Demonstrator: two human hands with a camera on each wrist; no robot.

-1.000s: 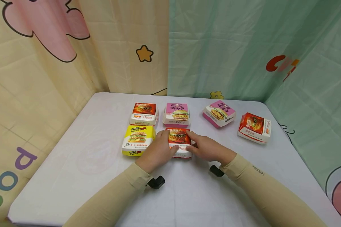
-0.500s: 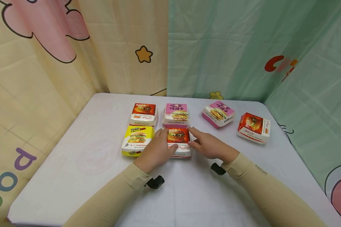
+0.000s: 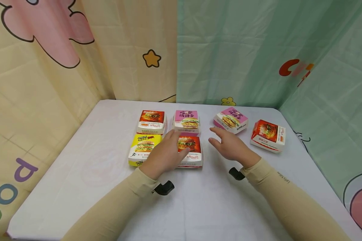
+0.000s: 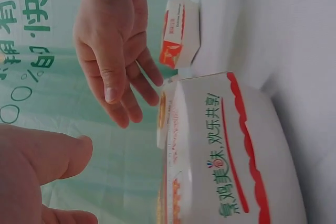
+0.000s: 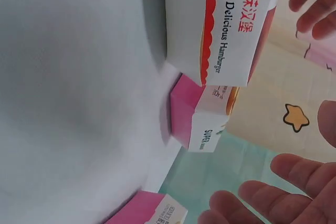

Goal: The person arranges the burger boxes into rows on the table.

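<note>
In the head view, my left hand [image 3: 163, 155] is over the gap between a yellow burger box [image 3: 141, 150] and a red-topped burger box [image 3: 192, 156], covering part of both. The left wrist view has the left thumb [image 4: 55, 153] raised clear of the red-topped box's printed side [image 4: 223, 156], its fingers relaxed. To the right of that box, my right hand [image 3: 233, 149] is in the air with fingers extended, holding nothing. Both hands also appear in the right wrist view, apart from the red-topped box [image 5: 226, 24].
Behind the front pair stand another red-topped box [image 3: 152, 122] and a pink box [image 3: 186, 121]. A second pink box [image 3: 230, 120] sits turned at an angle, with a red-topped box [image 3: 268, 136] farther right. Curtains rise behind the white table [image 3: 78, 187].
My right hand has let go of the front red-topped box and moved away to the right. The left hand has lifted slightly off that box. The boxes keep their places.
</note>
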